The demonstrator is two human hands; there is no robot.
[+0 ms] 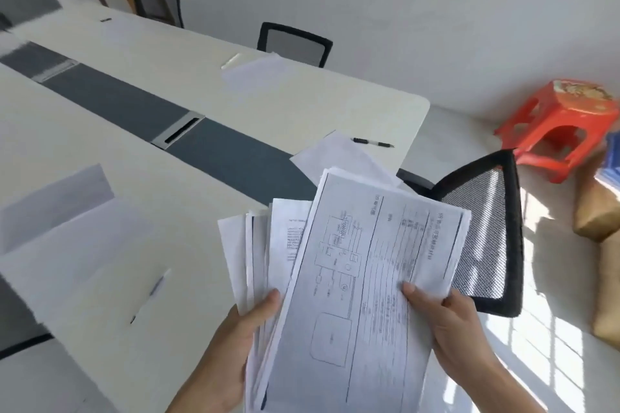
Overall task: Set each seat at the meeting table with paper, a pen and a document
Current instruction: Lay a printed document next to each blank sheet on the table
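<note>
A fanned stack of printed documents (261, 245) sits in my left hand (241, 339), gripped from below. My right hand (446, 322) pinches the top document (369, 278), a sheet with a diagram and a form, at its right edge. At the table's end, a blank sheet (339, 152) lies beside a black pen (372, 142). Near me on the left, white paper (84, 245) lies with a pen (151, 293) on it. More paper lies at the far seats (251, 72), (117, 30).
The long white meeting table (302, 104) has a dark grey middle strip with cable slots. Black mesh chairs stand at its end (483, 228) and along the far side (295, 43), (157, 3). A red plastic stool (563, 127) and brown sacks (600, 211) are at the right.
</note>
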